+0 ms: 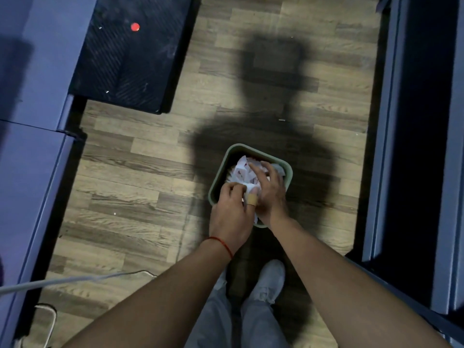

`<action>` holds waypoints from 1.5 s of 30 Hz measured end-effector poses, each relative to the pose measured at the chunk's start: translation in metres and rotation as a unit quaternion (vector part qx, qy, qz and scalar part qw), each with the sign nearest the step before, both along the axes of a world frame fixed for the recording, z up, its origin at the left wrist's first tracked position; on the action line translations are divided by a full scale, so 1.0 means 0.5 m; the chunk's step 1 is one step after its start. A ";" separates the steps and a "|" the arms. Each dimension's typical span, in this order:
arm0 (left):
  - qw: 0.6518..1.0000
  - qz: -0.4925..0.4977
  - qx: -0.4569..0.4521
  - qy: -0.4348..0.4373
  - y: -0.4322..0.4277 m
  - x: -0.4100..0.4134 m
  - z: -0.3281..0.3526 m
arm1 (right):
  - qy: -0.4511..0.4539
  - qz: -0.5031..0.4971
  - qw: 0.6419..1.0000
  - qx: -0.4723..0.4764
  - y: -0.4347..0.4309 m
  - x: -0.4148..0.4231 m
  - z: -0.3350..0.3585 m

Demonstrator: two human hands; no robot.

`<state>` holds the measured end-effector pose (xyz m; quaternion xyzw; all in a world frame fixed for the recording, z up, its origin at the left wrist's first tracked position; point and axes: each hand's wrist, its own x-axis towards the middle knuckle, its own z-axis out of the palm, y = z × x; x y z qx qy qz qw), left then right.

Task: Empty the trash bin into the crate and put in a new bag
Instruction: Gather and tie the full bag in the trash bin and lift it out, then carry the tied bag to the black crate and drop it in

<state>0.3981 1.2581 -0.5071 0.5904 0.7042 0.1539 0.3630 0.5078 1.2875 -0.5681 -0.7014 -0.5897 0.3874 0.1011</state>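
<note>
On the wood floor, just ahead of the person's shoes, a small green trash bin is seen upright, filled near the rim with crumpled white paper or bag material; whether it is loose trash or a liner cannot be told. Both hands are placed over the bin mouth. The left hand is set at the near rim, fingers curled together and apparently pinching the white material at its edge; a bandage is worn on one finger, though which hand it belongs to is unclear. The right hand is laid on top of the heap, fingers spread and slightly bent, likely so the contents are pressed down or gathered before lifting. The grip looks chosen to bunch everything so nothing spills on transfer. A black crate with a red dot inside is seen well apart, up and left, its opening facing up, presumably the dump target. Grey cabinets are seen on the left, a dark unit on the right, a cable near the lower left. Emptying is judged not yet done; no new bag is seen.
</note>
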 end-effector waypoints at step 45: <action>0.906 -0.397 -0.005 0.149 -0.236 -0.118 0.767 | -0.030 -0.294 0.954 -0.046 -0.539 -0.042 0.915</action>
